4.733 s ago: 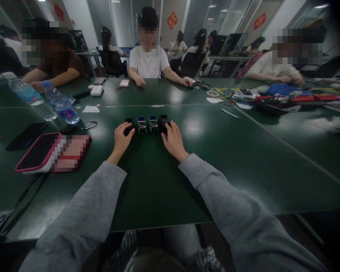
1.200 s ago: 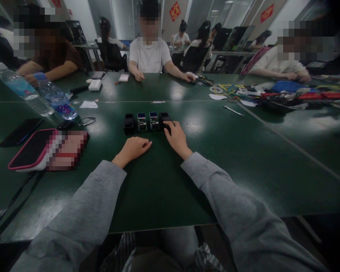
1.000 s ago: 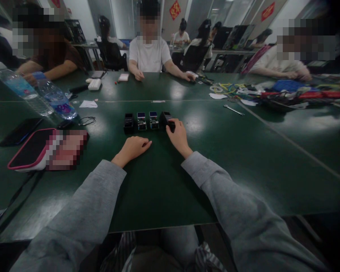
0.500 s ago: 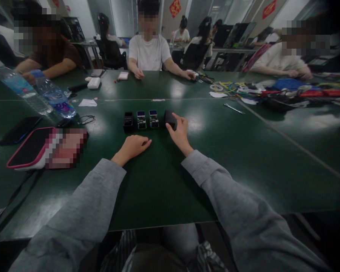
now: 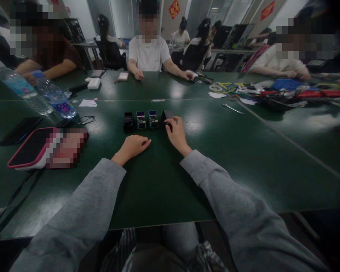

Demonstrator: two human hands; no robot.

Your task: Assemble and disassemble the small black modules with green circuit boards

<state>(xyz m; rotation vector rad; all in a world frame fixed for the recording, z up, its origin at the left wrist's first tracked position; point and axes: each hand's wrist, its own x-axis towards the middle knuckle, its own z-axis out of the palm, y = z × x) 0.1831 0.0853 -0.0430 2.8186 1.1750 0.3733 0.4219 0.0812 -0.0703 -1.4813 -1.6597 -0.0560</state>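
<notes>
In the head view, several small items stand in a short row on the green table. From the left come a black open housing [image 5: 128,121] and two small circuit boards [image 5: 141,119] with dark blue screens on top. A black case [image 5: 166,114] ends the row at the right. My right hand [image 5: 177,132] is at its near side, fingers curled against it and partly hiding it. My left hand [image 5: 134,146] rests on the table in front of the row, loosely closed, with nothing visible in it.
Left on the table [image 5: 158,189] are water bottles [image 5: 55,96], a pink-rimmed phone [image 5: 32,147] and a thin cable [image 5: 86,119]. A wrench [image 5: 232,108] and a heap of cables [image 5: 252,90] lie to the right. People sit across the table.
My right hand has shifted slightly down and left, its fingers now lower on the near side of the black case, which has turned a little. My left hand stays put.
</notes>
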